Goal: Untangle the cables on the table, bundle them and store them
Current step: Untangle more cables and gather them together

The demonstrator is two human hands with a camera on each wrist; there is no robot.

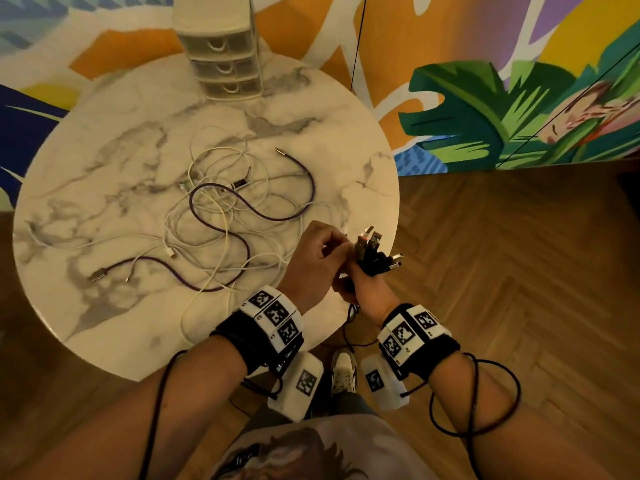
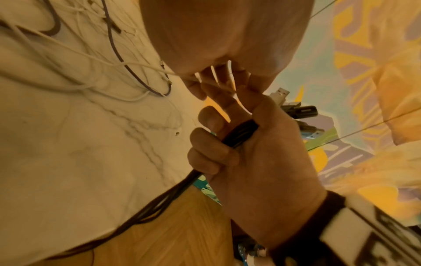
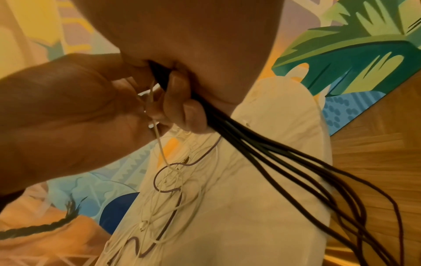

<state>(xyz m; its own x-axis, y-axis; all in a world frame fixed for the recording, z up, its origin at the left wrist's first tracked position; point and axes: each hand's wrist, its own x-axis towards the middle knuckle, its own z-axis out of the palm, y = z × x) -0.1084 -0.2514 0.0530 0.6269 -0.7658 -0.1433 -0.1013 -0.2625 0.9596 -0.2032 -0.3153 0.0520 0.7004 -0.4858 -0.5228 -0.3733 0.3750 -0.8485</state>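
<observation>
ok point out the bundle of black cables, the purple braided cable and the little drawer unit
bundle of black cables [image 2: 241,131]: left wrist view, the stretch inside the right hand's grip
purple braided cable [image 1: 221,228]: head view, mid-curve on the table
small beige drawer unit [image 1: 221,46]: head view, top drawer front

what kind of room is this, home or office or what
Probably a lounge or casual indoor space rather than an office: a round marble-look table standing on herringbone wood floor, beside a wall with a bright leafy mural. A small drawer unit sits on the table.
</observation>
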